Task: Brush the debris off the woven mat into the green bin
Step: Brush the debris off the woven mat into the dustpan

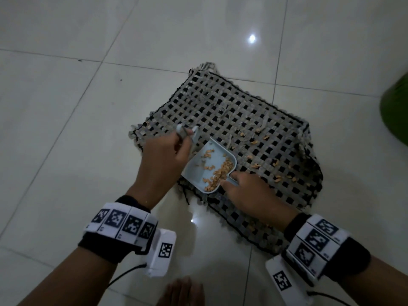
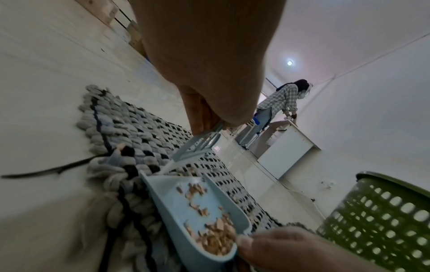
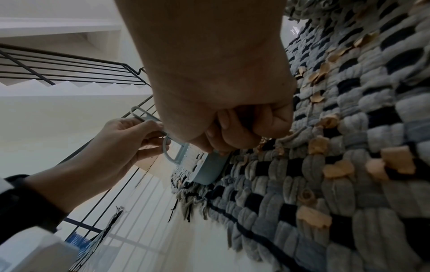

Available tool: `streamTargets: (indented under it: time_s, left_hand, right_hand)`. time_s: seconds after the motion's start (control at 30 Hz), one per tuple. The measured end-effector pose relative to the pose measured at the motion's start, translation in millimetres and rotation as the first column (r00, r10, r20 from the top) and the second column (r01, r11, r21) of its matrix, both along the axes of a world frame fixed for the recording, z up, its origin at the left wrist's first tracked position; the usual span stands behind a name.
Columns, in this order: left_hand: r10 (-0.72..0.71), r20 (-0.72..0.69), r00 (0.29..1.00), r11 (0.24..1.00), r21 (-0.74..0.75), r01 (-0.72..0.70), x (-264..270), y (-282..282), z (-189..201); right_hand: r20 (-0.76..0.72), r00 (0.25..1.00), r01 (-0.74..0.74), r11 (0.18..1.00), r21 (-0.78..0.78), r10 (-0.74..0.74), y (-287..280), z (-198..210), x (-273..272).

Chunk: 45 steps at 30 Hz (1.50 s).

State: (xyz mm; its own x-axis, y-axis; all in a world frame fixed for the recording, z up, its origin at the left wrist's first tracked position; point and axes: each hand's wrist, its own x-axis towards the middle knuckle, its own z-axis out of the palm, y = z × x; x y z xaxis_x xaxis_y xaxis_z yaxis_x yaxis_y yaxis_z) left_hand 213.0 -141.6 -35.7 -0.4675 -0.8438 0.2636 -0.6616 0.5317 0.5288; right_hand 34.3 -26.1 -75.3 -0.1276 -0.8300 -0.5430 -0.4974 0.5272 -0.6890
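Observation:
A grey-and-black woven mat point(image 1: 242, 115) lies on the tiled floor, with orange-tan debris point(image 1: 256, 165) scattered over its right half. On its near left part rests a light blue dustpan point(image 1: 198, 173) holding a pile of debris point(image 1: 220, 173). My right hand point(image 1: 229, 181) grips the dustpan's handle at its near corner. My left hand point(image 1: 181, 142) grips a small light blue brush point(image 1: 187, 133) just left of the pan's mouth; the brush head point(image 2: 197, 145) meets the pan's point(image 2: 193, 206) open edge. The green bin point(image 1: 395, 111) stands at the right edge, beyond the mat.
The perforated green bin point(image 2: 381, 220) stands on the floor right of the mat point(image 2: 130, 125). A person in a checked shirt point(image 2: 279, 103) bends over a white cabinet point(image 2: 291, 147) far behind. A stair railing point(image 3: 69, 70) rises on the left. Glossy floor tiles point(image 1: 88, 107) surround the mat.

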Motion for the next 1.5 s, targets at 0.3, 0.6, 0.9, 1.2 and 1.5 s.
streamTargets:
  time_s: [0.3, 0.6, 0.9, 1.2, 1.5]
  left_hand:
    - [-0.157, 0.098, 0.983, 0.986, 0.077, 0.15, -5.6, 8.7, -3.1]
    - [0.185, 0.182, 0.966, 0.977, -0.143, -0.16, 22.0, -38.8, 8.9]
    - [0.015, 0.151, 0.988, 0.999, -0.046, -0.008, 12.2, -22.4, 9.9]
    - [0.196, 0.257, 0.946, 0.98, -0.078, -0.182, 23.7, -36.6, 6.6]
    - [0.308, 0.228, 0.924, 0.95, -0.124, -0.286, 27.3, -21.6, 23.6]
  right_hand:
    - [0.019, 1.0, 0.009, 1.0, -0.001, -0.009, 1.2, 1.2, -1.4]
    - [0.002, 1.0, -0.006, 1.0, -0.014, 0.006, 1.6, 0.6, -0.4]
    - [0.012, 1.0, -0.004, 1.0, -0.012, 0.005, 2.3, -1.9, -0.5]
    - [0.001, 1.0, -0.01, 1.0, -0.025, 0.01, 0.7, -3.1, -2.5]
    - [-0.136, 0.98, -0.152, 0.988, -0.018, 0.148, -11.1, 0.1, -20.1]
